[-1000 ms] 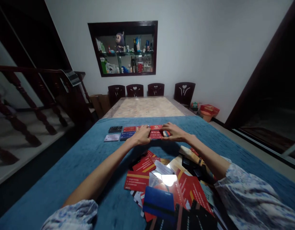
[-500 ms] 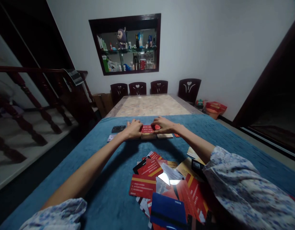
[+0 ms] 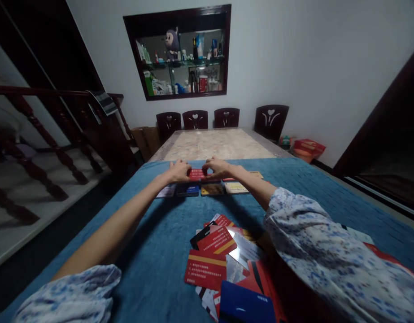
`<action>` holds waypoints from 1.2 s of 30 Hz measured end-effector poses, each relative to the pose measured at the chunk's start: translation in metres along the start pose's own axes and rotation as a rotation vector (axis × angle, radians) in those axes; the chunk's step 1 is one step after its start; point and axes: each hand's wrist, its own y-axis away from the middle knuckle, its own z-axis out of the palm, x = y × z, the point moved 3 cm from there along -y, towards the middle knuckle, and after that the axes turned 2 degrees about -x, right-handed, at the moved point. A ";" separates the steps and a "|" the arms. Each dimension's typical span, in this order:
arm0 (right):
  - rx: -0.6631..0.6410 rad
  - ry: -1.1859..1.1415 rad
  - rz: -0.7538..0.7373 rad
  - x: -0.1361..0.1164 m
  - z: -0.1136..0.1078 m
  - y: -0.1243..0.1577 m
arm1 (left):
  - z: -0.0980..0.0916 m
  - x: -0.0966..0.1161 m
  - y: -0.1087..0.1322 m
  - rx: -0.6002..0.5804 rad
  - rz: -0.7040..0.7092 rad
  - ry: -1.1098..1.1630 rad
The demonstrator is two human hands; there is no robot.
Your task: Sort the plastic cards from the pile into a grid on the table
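Observation:
At the far side of the blue cloth, a red card (image 3: pixel 197 174) with white print is gripped by its two ends. My left hand (image 3: pixel 180 172) pinches its left end and my right hand (image 3: pixel 217 168) its right end, fingers curled. Just in front lies a row of cards: a whitish card (image 3: pixel 166 192), a blue card (image 3: pixel 187 190), a gold-brown card (image 3: pixel 212 189) and a pale card (image 3: pixel 236 187). More cards are partly hidden behind my right forearm. Nearer to me is a loose, overlapping pile with a red card (image 3: pixel 206 270) and a blue card (image 3: pixel 247 303).
The blue cloth (image 3: pixel 139 242) covers the near part of a marble-patterned table (image 3: pixel 210 143). Several dark chairs (image 3: pixel 227 117) stand at its far end. To the left runs a wooden railing (image 3: pixel 48 163); a red bag (image 3: pixel 307 147) sits on the floor at right.
Both hands have shifted left with the red card. The blue and gold-brown cards in the front row now show more, while the black card at the left is hidden by my left hand.

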 end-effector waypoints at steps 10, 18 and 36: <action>-0.080 0.027 0.091 -0.011 0.014 -0.026 | 0.017 -0.024 -0.014 -0.055 -0.043 0.020; -0.131 0.065 0.114 -0.013 0.030 -0.046 | 0.035 -0.039 -0.024 -0.126 -0.035 0.037; -0.170 0.071 0.152 -0.023 0.028 -0.043 | 0.044 -0.043 -0.030 -0.188 -0.022 0.037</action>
